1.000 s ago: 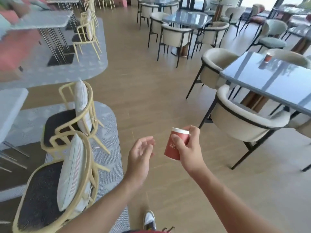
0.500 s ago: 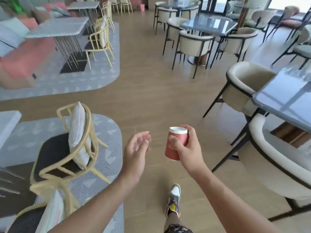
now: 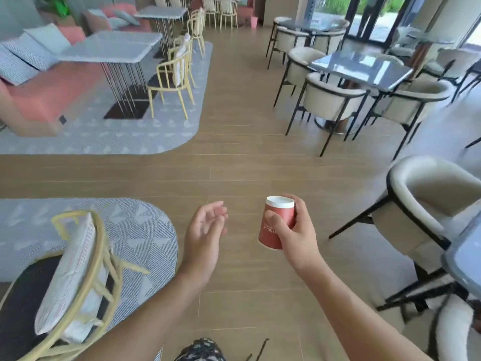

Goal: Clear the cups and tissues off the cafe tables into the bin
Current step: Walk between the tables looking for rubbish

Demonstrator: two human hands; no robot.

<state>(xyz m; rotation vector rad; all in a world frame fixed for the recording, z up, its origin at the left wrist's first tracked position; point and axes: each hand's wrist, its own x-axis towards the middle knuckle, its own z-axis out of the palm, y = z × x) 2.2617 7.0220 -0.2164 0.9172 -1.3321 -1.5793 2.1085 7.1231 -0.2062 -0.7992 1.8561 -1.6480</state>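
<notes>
head view, looking down at two bare arms reaching forward over a wooden plank floor [image 3: 234, 165]. at the 5 o'clock part of the picture the right hand [image 3: 296, 230] grips a red paper cup [image 3: 277, 225], with the thumb [image 3: 273, 220] pressed across the front and the fingers curled round the far side. the cup is held in the air above the floor, white end uppermost, and its printed lettering reads upside down. just beside it, toward 7 o'clock, the left hand [image 3: 205, 230] holds nothing, palm turned inward, fingers loosely bent and apart from the cup. a yellow chair [image 3: 78, 282] with a pale cushion stands on a grey patterned rug [image 3: 145, 230] at 8 o'clock. a cream armchair [image 3: 429, 204] sits at 3 o'clock. a glass-topped table [image 3: 364, 66] ringed by more cream chairs is at 1 o'clock. a pink sofa [image 3: 39, 100] and a pale stone table [image 3: 112, 45] are at 10 o'clock.
</notes>
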